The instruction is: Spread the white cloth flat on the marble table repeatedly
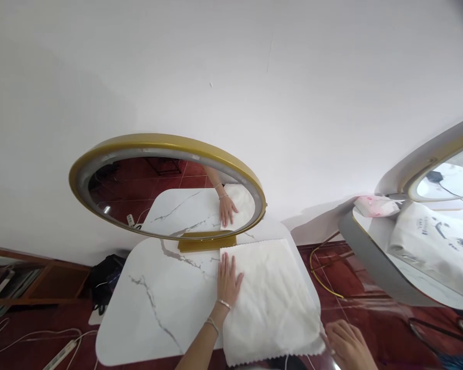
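Note:
A white cloth [270,298] with a zigzag-cut edge lies spread over the right part of a white marble-patterned table [139,303]. Its surface has soft wrinkles, and its near edge hangs past the table's front. My left hand [228,280] rests flat on the cloth's left edge, fingers stretched out and pointing away from me. At the near right corner, my right hand [345,341] has its fingers curled in a pinch on the cloth, just beyond the table's side. The right fingertips are partly hidden.
An oval gold-framed mirror [165,141] stands at the table's back on a gold base [207,242]. At right, a second table [374,257] bears a printed white bag [435,241] and a tissue pack [376,206]. On the floor at left are a black bag [106,280] and a power strip [61,354].

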Available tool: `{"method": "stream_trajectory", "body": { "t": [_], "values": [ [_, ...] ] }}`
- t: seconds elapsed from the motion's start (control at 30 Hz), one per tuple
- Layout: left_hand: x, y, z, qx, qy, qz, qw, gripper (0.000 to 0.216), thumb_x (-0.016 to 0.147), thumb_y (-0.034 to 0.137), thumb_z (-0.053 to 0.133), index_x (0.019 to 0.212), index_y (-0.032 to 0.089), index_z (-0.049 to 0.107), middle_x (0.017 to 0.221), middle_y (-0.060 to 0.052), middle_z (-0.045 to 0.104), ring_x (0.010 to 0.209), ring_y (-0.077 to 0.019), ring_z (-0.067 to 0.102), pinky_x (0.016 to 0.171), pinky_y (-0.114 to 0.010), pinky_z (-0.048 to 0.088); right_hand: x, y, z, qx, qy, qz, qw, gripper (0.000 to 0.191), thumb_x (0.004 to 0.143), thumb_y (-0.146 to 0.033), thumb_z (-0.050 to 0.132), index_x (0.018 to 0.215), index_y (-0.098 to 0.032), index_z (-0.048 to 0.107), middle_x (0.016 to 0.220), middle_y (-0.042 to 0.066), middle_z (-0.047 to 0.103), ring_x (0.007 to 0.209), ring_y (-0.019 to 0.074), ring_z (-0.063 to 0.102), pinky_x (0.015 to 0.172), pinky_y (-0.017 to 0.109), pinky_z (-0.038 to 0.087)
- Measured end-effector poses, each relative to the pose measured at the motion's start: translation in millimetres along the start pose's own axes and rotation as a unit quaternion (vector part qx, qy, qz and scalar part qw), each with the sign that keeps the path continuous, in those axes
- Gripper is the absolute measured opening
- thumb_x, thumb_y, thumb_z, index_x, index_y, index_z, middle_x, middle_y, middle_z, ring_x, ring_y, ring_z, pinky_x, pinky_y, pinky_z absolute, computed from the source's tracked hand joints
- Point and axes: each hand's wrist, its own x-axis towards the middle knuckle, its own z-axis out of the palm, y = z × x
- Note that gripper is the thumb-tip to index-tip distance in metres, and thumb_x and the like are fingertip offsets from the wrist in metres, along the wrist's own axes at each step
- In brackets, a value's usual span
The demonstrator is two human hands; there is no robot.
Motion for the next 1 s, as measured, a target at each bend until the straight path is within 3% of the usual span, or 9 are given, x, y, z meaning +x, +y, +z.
{"method": "stream_trajectory", "body": {
  "t": [0.1, 0.17, 0.27, 0.33, 0.6, 0.73, 0.83, 0.93, 1.0],
  "values": [
    [4.3, 3.3, -4.4, -0.040, 0.026, -0.014, 0.999, 0.048, 0.093, 0.031, 0.041, 0.139, 0.019, 0.040, 0.153, -0.012, 0.025, 0.142, -0.0271, 0.020, 0.110, -0.047, 0.032, 17.3, -11.4, -6.9, -0.013, 0.046, 0.035, 0.998, 0.020, 0.084, -0.039, 0.050, 0.094, -0.036, 0.068, 0.094, 0.009, 0.068, 0.089, 0.0315, 0.064, 0.070, 0.047, 0.050],
    [12.6, 3.3, -6.2, -0.076, 0.055, -0.082, 0.992, 0.036, 0.092, 0.028, 0.042, 0.122, 0.022, 0.059, 0.149, -0.011, 0.034, 0.136, -0.0295, 0.032, 0.105, -0.048, 0.037, 52.5, -32.8, 3.6, -0.013, 0.046, 0.036, 0.998, 0.031, 0.088, -0.039, 0.048, 0.117, -0.037, 0.059, 0.108, 0.005, 0.066, 0.103, 0.0277, 0.061, 0.082, 0.044, 0.051],
    [26.1, 2.2, -6.0, -0.133, 0.090, -0.186, 0.969, 0.029, 0.088, 0.022, 0.043, 0.095, 0.019, 0.071, 0.122, -0.014, 0.057, 0.110, -0.0280, 0.055, 0.094, -0.047, 0.046, 105.0, -64.8, 30.5, -0.021, 0.020, 0.010, 1.000, 0.049, 0.094, -0.040, 0.041, 0.141, -0.028, 0.036, 0.135, 0.007, 0.051, 0.123, 0.0254, 0.049, 0.097, 0.042, 0.046],
    [31.6, 2.5, -4.9, -0.156, 0.091, -0.195, 0.964, 0.032, 0.086, 0.015, 0.040, 0.092, 0.018, 0.071, 0.101, -0.011, 0.063, 0.094, -0.0236, 0.059, 0.088, -0.043, 0.049, 124.8, -76.7, 46.5, -0.026, 0.015, 0.010, 0.999, 0.053, 0.096, -0.037, 0.036, 0.146, -0.024, 0.026, 0.146, 0.010, 0.038, 0.132, 0.0260, 0.039, 0.101, 0.044, 0.042],
    [38.5, 5.2, -8.1, -0.121, 0.056, -0.277, 0.952, 0.028, 0.082, 0.029, 0.052, 0.100, 0.018, 0.071, 0.108, -0.014, 0.060, 0.104, -0.0302, 0.054, 0.085, -0.046, 0.046, 124.5, -80.5, 59.2, -0.060, -0.001, 0.038, 0.997, 0.061, 0.096, -0.038, 0.037, 0.150, -0.023, 0.014, 0.152, 0.009, 0.028, 0.139, 0.0238, 0.028, 0.109, 0.045, 0.031],
    [47.9, 10.8, -19.3, -0.113, 0.065, -0.232, 0.964, 0.037, 0.090, 0.030, 0.042, 0.120, 0.020, 0.061, 0.119, -0.012, 0.059, 0.115, -0.0279, 0.050, 0.092, -0.046, 0.043, 125.9, -79.9, 57.7, -0.061, -0.001, 0.040, 0.997, 0.060, 0.095, -0.039, 0.038, 0.149, -0.024, 0.016, 0.152, 0.008, 0.028, 0.138, 0.0234, 0.029, 0.110, 0.044, 0.031],
    [52.5, 24.3, -25.0, -0.063, 0.072, -0.201, 0.975, 0.041, 0.093, 0.029, 0.035, 0.127, 0.016, 0.055, 0.139, -0.016, 0.046, 0.129, -0.0312, 0.038, 0.099, -0.050, 0.038, 131.7, -78.0, 59.2, -0.059, 0.011, 0.047, 0.997, 0.059, 0.095, -0.038, 0.037, 0.149, -0.024, 0.016, 0.152, 0.008, 0.028, 0.138, 0.0243, 0.030, 0.109, 0.046, 0.031],
    [50.4, 37.5, -18.7, -0.029, 0.044, -0.127, 0.991, 0.045, 0.092, 0.027, 0.037, 0.135, 0.015, 0.046, 0.152, -0.015, 0.028, 0.141, -0.0307, 0.021, 0.107, -0.052, 0.030, 145.6, -82.1, 63.2, -0.048, 0.038, 0.056, 0.997, 0.059, 0.095, -0.033, 0.036, 0.150, -0.023, 0.014, 0.153, 0.009, 0.025, 0.138, 0.0262, 0.027, 0.109, 0.049, 0.031],
    [47.9, 40.2, -9.8, -0.028, 0.023, -0.072, 0.997, 0.051, 0.093, 0.026, 0.036, 0.142, 0.016, 0.035, 0.153, -0.013, 0.026, 0.142, -0.0267, 0.017, 0.112, -0.049, 0.025, 159.6, -89.4, 68.4, -0.039, 0.033, 0.051, 0.997, 0.060, 0.095, -0.034, 0.037, 0.150, -0.024, 0.014, 0.154, 0.009, 0.022, 0.139, 0.0272, 0.024, 0.109, 0.049, 0.030]
  ]
}}
